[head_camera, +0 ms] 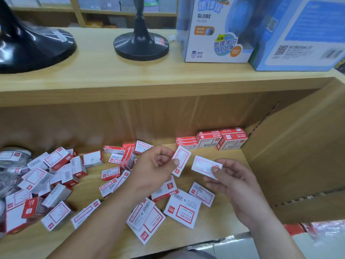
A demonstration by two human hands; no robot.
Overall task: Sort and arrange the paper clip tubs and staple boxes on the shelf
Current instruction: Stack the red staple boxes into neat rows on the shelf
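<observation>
Nearest the camera, two bare forearms reach in over the front edge of the light wooden shelf (186, 238). The left hand (155, 171) holds a small red-and-white cardboard staple box (182, 159) upright, its fingers (175, 161) narrowed around the box's lower left side with the thumb on the printed face. The right hand (231, 176) holds a second red-and-white staple box (204, 166), tilted and lying nearly flat, pinched at its right end between thumb and fingertips. The two held boxes are just beside each other, not touching, above the shelf floor.

Under and around the hands, a loose scatter of red-and-white staple boxes (112, 172) lies on the shelf at all angles, thickest toward the left, where some overlap. At the far left edge sit round clear plastic tubs (11, 165), blurred; their contents cannot be made out.

Farther back, in the right rear corner against the brown cardboard side wall (291, 156), a neat block of stacked staple boxes (214, 140) stands in rows.

Above, on the shelf's top board, stand two glossy black round stands (141, 43) and blue-and-white globe cartons (214, 30).
</observation>
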